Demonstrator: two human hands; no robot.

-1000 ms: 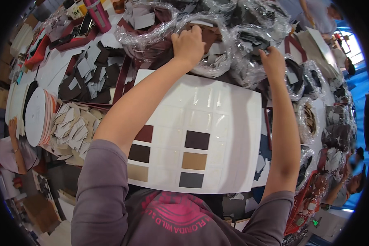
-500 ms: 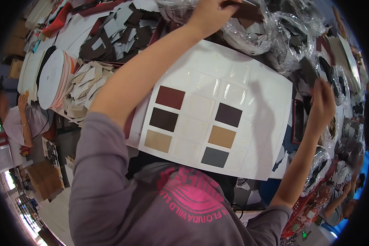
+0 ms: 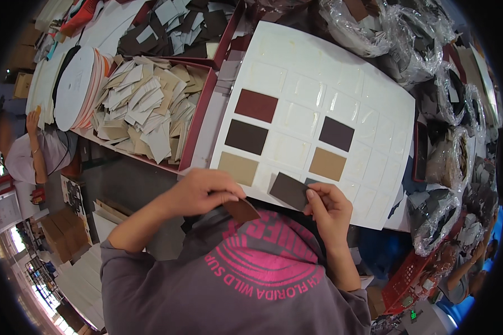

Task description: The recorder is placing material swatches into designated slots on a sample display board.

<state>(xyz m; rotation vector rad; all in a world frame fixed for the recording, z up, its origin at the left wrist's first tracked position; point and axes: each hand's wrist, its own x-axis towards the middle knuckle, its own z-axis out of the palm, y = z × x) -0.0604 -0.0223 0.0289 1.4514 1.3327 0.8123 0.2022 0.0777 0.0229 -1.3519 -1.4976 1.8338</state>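
A white board point(image 3: 394, 167) marked with rows of shiny square spots lies in front of me. Swatches in dark red point(image 3: 256, 106), dark brown point(image 3: 246, 137), beige point(image 3: 237, 168), dark purple point(image 3: 336, 134) and tan point(image 3: 327, 163) sit on it. My left hand point(image 3: 209, 192) pinches a brown swatch point(image 3: 241, 211) just off the board's near edge. In my right hand point(image 3: 327, 209), a dark grey-brown swatch point(image 3: 288, 191) is held by one end over the near edge. It partly covers a grey swatch point(image 3: 309, 182) on the board.
Left of the board stands a red-edged box point(image 3: 198, 120) heaped with beige and white pieces. Behind it, another box holds dark and grey pieces point(image 3: 207, 25). Plastic-wrapped bundles point(image 3: 413, 42) line the back and right. A large white spool point(image 3: 75, 89) and another person point(image 3: 36, 151) are at left.
Both hands have come down from the far and right-hand piles to the board's near edge, each with a swatch. The beige-filled box is now uncovered by my left arm.
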